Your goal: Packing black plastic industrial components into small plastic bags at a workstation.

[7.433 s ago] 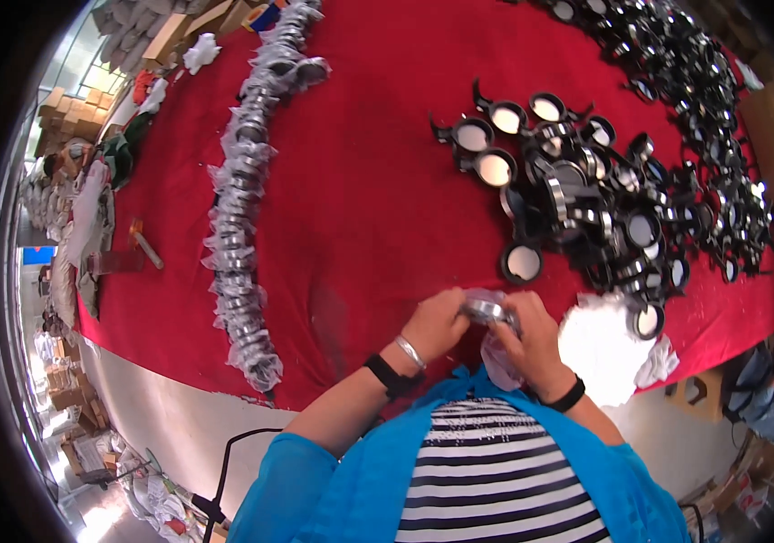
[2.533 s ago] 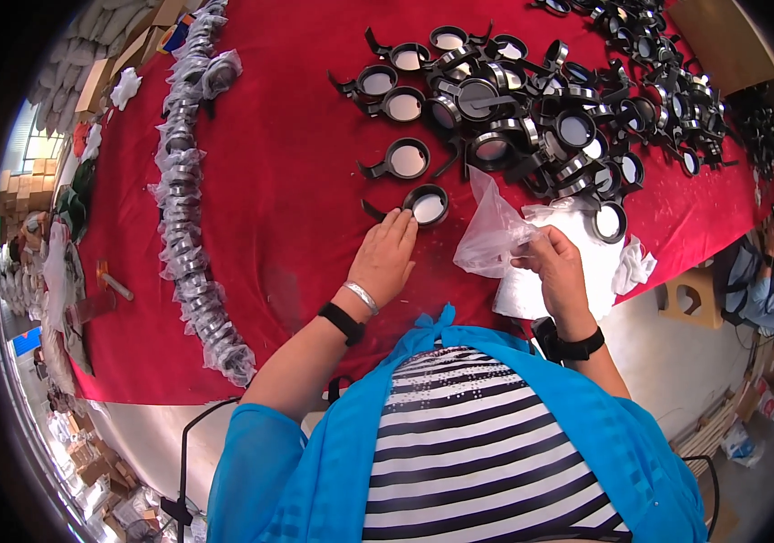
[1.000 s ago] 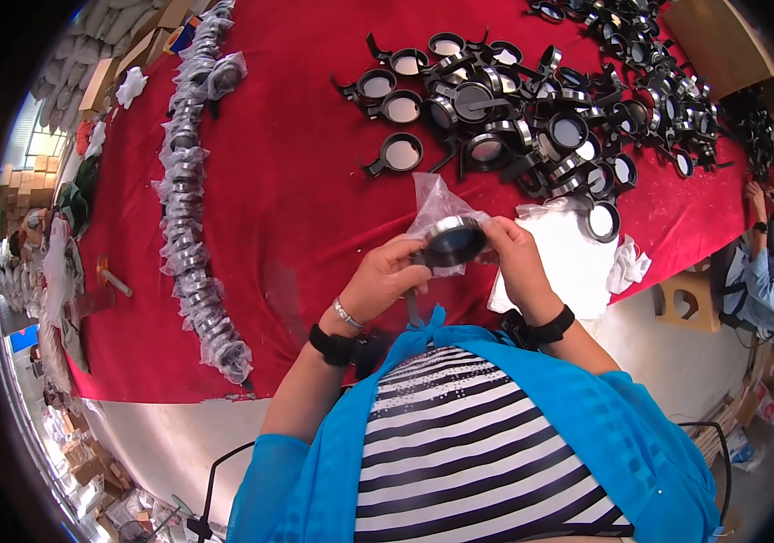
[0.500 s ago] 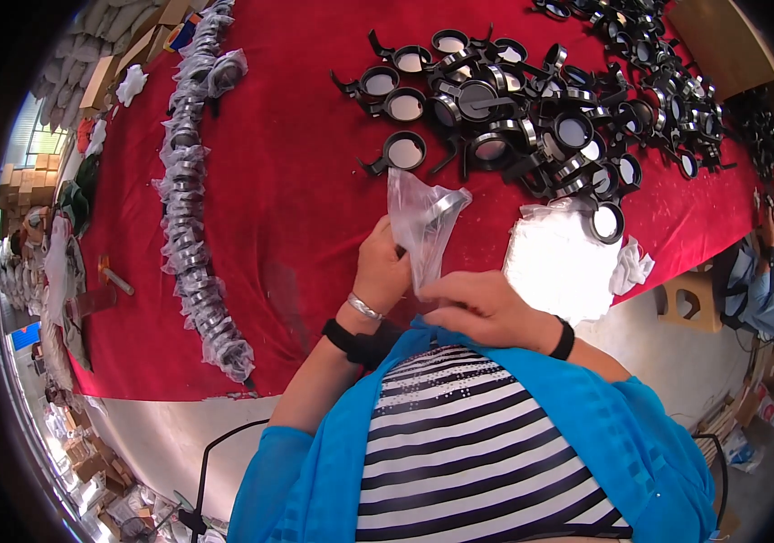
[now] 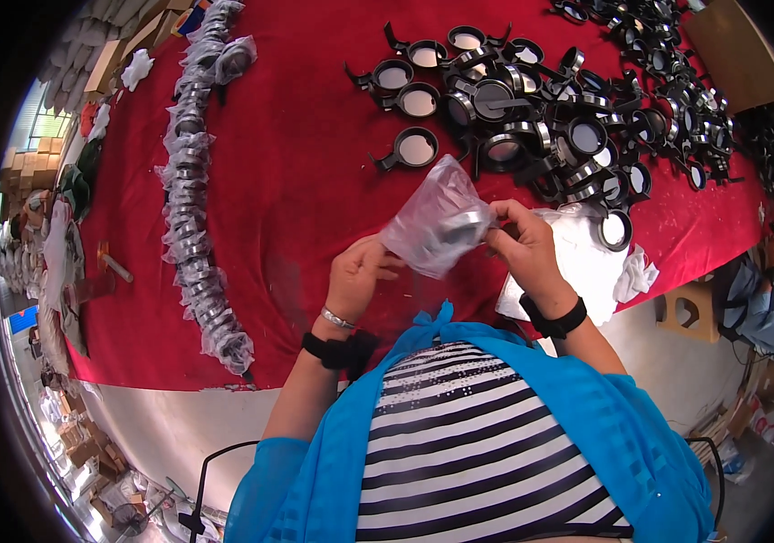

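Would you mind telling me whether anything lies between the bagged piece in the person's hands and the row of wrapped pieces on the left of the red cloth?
Nothing visible does. The clear bag is held up between the left hand and the right hand, and only bare red cloth shows between it and the row of wrapped pieces.

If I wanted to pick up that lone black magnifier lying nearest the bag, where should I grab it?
Probably by its short handle. The magnifier lies flat on the red cloth, stub pointing down-left, away from the pile. Coming from that open left side keeps fingers off the lens.
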Demonstrator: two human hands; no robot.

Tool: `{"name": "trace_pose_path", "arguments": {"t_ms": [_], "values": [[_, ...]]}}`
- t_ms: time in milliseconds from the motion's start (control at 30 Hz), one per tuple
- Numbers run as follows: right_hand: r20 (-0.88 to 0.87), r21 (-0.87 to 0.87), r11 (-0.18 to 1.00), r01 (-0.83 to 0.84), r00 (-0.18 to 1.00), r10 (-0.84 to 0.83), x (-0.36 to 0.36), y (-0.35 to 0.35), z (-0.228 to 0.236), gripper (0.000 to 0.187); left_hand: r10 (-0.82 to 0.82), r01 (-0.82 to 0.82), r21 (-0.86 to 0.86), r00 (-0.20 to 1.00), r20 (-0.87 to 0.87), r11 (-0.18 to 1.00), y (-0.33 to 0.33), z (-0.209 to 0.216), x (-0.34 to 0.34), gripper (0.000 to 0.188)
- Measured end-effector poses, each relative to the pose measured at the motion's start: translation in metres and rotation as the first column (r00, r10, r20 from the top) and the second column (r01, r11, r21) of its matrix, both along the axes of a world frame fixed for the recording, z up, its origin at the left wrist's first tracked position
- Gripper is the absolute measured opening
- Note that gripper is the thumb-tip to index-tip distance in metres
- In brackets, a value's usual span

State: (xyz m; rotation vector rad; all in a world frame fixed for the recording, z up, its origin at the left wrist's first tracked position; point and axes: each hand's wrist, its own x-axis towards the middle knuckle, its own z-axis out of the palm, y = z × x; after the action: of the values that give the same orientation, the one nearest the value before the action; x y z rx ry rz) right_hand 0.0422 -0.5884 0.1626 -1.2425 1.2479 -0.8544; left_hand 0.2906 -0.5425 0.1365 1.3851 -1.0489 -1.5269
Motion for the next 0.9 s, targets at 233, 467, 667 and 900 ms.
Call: {"name": "trace_pose_path", "arguments": {"t_ms": [233,467,667,900], "values": [[-0.188,-0.208,0.978,-0.029,0.982,-0.011,0.016,0.003,-0.001,0.022,0.373,-0.096,-0.474,0.757,0.536,0.875,-0.022,0.015,0.018,0.014],[-0.278,-0.425,0.894,-0.144,0.96,0.023,0.032,-0.003,0.008,0.026,0.001,0.274,-0.333,0.771,0.637,0.902,-0.031,0.033,-0.031,0.038],[-0.303,-0.371,0.899,-0.234,0.945,0.122,0.049,0.0,0.003,0.028,0.084,0.238,-0.394,0.758,0.647,0.888,-0.029,-0.01,-0.02,0.034],[-0.277,-0.186,0.953,-0.237,0.944,0.181,0.043,-0.015,-0.009,0.021,0.296,0.146,-0.464,0.598,0.745,0.874,-0.117,-0.011,0.108,0.01]]}}
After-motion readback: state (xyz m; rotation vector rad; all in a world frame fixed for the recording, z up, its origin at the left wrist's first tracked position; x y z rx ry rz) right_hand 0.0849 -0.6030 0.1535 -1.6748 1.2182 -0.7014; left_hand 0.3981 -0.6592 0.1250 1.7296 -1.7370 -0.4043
